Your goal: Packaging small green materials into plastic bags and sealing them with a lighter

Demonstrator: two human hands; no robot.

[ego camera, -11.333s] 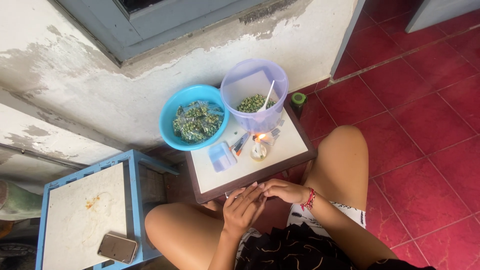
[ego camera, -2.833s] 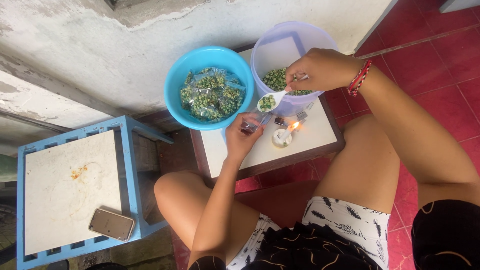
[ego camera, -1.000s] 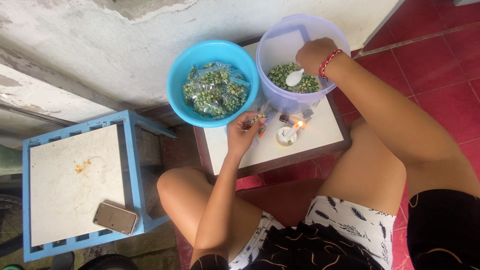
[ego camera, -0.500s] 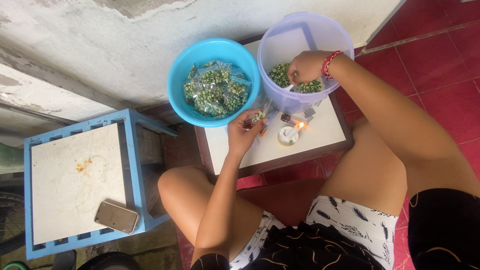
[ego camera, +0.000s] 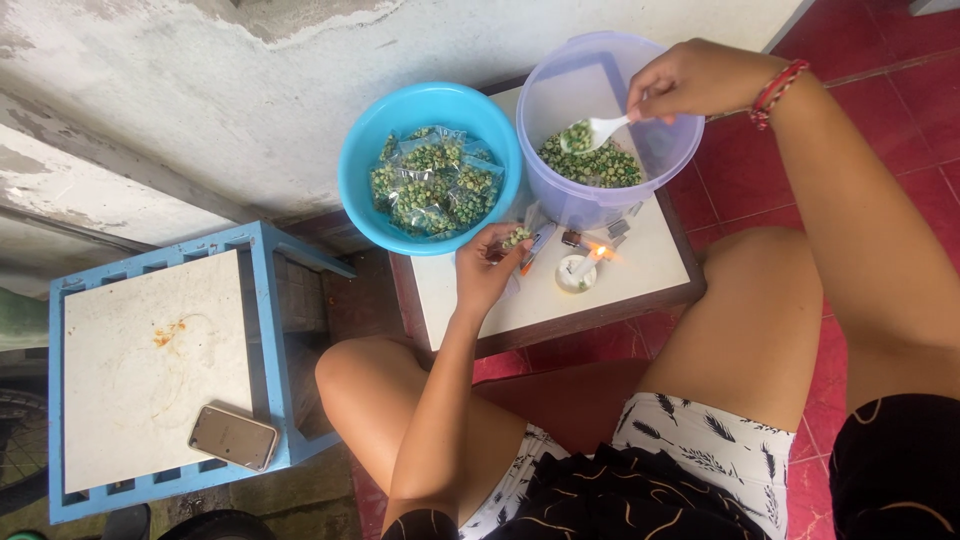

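While we grip a white spoon (ego camera: 603,130) of peas in our right hand (ego camera: 697,80) over the purple tub (ego camera: 560,205), left hand (ego camera: 487,273) pinching a small bag (ego camera: 514,240) below the blue bowl (ego camera: 372,200), lit candle (ego camera: 578,272) right of it, phone (ego camera: 232,438) far left.

The person's arms are bare to the shoulder, with no sleeves showing on either one. The left hand (ego camera: 488,272) carries no ring or band. By the right hand (ego camera: 693,80), a red beaded bracelet (ego camera: 778,90) circles the wrist. The legs are bare from the thighs down. A white pair of cloth shorts printed with black feather shapes (ego camera: 700,450) covers the lap, and over it hangs a black fabric top with thin pale line patterns (ego camera: 620,500).
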